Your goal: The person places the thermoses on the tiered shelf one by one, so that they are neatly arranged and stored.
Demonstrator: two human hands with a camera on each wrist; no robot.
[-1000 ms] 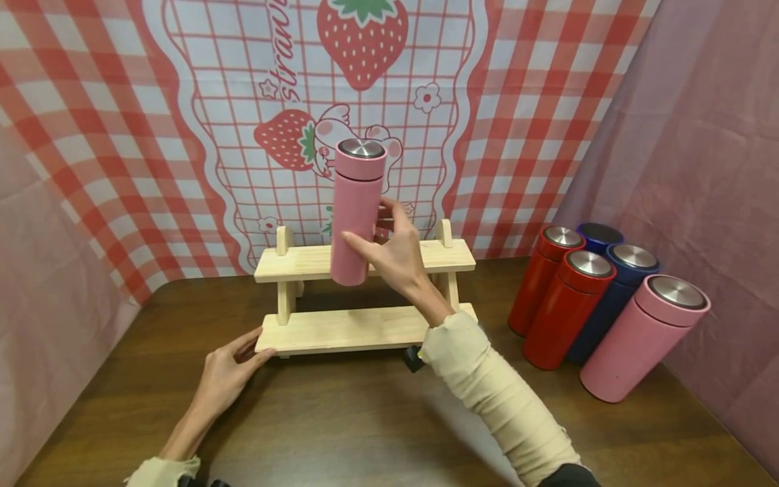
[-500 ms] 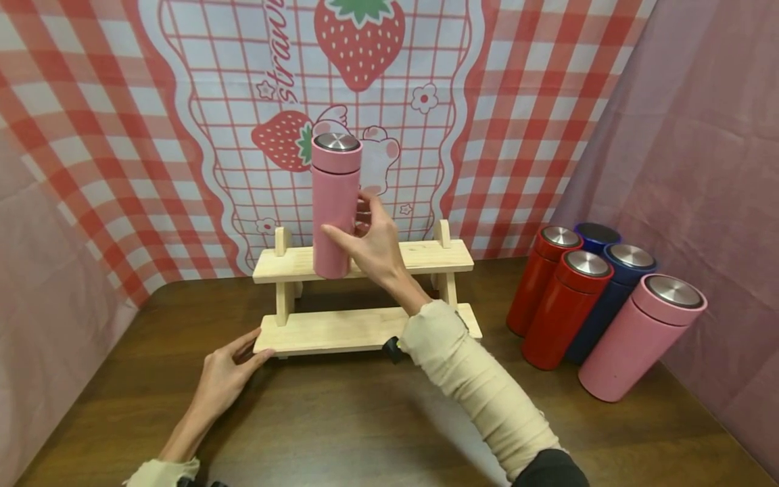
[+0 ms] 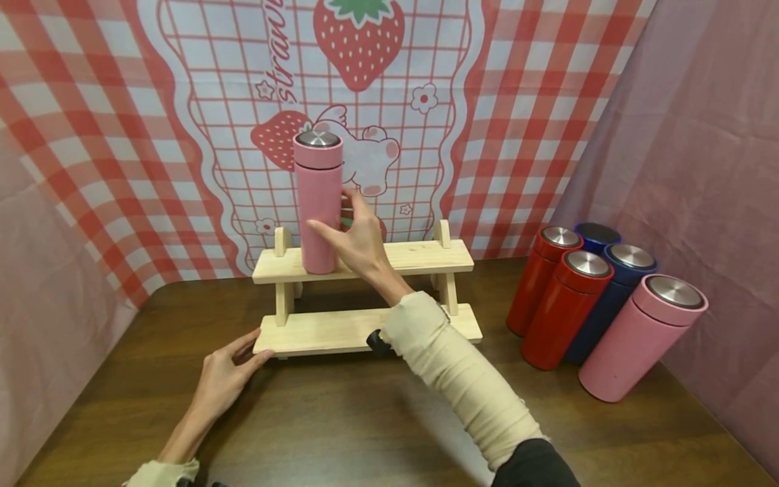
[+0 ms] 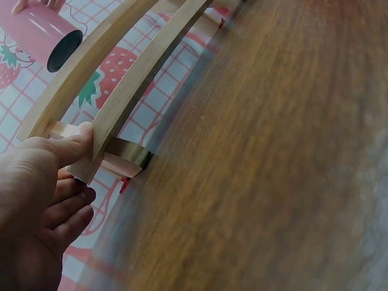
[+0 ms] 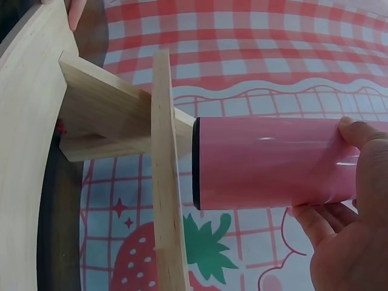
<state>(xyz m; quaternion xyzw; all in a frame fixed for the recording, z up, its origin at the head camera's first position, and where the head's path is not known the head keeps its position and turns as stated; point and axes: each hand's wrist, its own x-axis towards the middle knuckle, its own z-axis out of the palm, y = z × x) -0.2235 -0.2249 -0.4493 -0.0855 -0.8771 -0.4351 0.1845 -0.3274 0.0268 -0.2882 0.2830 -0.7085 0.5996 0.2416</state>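
Observation:
My right hand (image 3: 359, 240) grips a pink thermos (image 3: 319, 196) with a steel-topped lid, fingers and thumb round its lower body. The thermos is upright over the left part of the upper tier of a two-tier wooden shelf (image 3: 420, 256). In the right wrist view a small gap shows between the thermos's dark base (image 5: 196, 163) and the upper board (image 5: 165, 182). My left hand (image 3: 222, 375) pinches the front left corner of the lower board (image 3: 335, 330); in the left wrist view the thumb lies on top, other fingers below.
To the right stand two red thermoses (image 3: 550, 318), two blue ones (image 3: 629, 260) partly hidden behind them, and another pink thermos (image 3: 639, 345). A strawberry-print cloth (image 3: 517, 135) hangs behind the shelf. Everything stands on a brown wooden table (image 3: 341, 419).
My right hand has carried the pink thermos leftward and slightly back over the upper board. The left hand stays at the shelf's corner.

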